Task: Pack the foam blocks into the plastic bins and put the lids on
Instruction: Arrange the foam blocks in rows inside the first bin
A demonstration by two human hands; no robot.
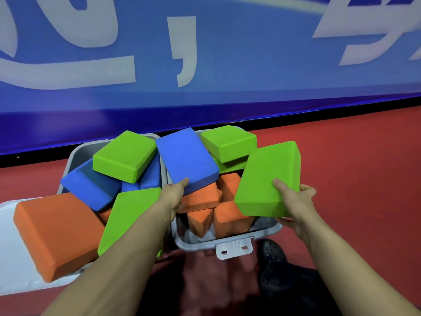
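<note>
Two grey plastic bins stand side by side on the red floor, both heaped with foam blocks. My left hand [176, 193] grips the near end of a blue block [186, 158] that lies tilted across the divide between the left bin [77, 151] and the right bin [230, 240]. My right hand [293, 201] holds a green block [268, 179] over the right bin's right edge, thumb on top and fingers beneath. Orange blocks [227, 215] stand inside the right bin. A green block [229, 142] sits at its far end.
A large orange block [57, 231] lies on a white lid [9, 247] at the left. Green [125, 155] and blue [91, 185] blocks pile in the left bin. A blue banner wall [205, 53] runs behind the bins. A dark shoe [272, 249] is near the right bin's latch [234, 247].
</note>
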